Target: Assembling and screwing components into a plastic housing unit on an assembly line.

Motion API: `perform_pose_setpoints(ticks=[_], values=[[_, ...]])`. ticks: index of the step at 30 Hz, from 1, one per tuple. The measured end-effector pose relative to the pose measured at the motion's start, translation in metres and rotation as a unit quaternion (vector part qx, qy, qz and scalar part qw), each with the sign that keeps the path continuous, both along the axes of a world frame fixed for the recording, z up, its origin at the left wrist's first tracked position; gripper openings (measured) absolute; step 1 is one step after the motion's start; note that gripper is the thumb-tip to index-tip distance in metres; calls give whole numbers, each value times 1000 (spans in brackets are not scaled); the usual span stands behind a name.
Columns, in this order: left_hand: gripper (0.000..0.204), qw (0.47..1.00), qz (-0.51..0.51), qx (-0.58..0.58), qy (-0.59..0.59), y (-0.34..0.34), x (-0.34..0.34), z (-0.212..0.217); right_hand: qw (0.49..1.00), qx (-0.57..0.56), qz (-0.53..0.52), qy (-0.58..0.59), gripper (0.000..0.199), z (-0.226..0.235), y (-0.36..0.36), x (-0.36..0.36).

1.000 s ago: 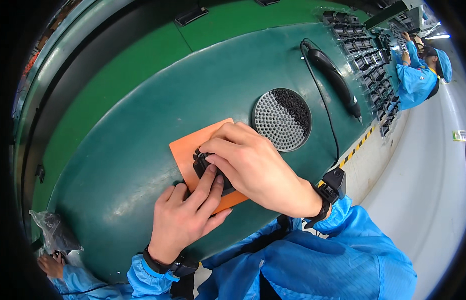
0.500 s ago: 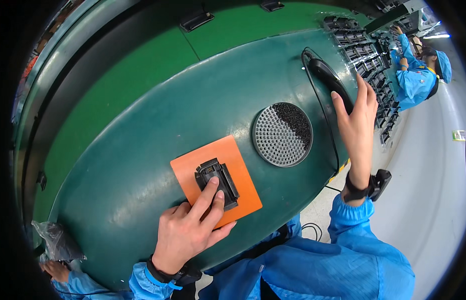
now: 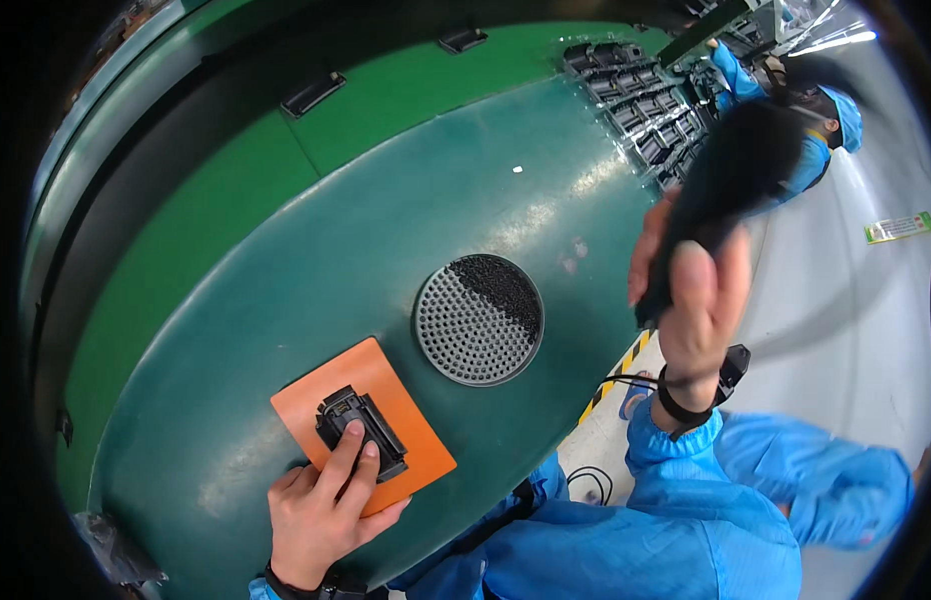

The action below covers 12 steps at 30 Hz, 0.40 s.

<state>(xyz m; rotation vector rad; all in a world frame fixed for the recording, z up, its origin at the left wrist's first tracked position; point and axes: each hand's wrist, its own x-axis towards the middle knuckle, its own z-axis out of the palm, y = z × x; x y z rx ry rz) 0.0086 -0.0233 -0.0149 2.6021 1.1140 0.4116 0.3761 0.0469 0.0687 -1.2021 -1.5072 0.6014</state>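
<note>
My left hand (image 3: 321, 510) rests at the lower left, its index and middle fingers pressed on a black plastic housing (image 3: 361, 432) and holding it down. That housing lies on an orange square mat (image 3: 416, 455), and my thumb reaches the mat's near edge. My right hand (image 3: 701, 300) is raised at the right, wrapped round a black corded electric screwdriver (image 3: 731, 165). Motion blurs the tool, and its tip cannot be made out. Between the hands stands a round grey tray (image 3: 456, 340) with many holes, its upper right part covered with small black screws.
Rows of black housings (image 3: 636, 95) in clear plastic lie at the table's far right. A co-worker (image 3: 816, 140) in blue is beyond them, and another blue sleeve (image 3: 836, 485) shows at lower right. A plastic bag (image 3: 121, 550) sits at the lower left edge of the green table (image 3: 226, 380).
My right hand has taken hold of the screwdriver and lifted it off the table. My left hand stays on the housing. The whole view has shifted to the right.
</note>
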Motion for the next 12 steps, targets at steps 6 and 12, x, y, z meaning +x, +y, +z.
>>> perform_pose_setpoints(ticks=[6, 12], values=[[55, 1000, 13, 27, 8, -6, 4, -12, 961, 113, 168, 191, 57, -11, 28, -59], [63, 999, -3, -1, 40, -10, 1, -3, 947, -24, 171, 271, 28, -31, 34, -76]])
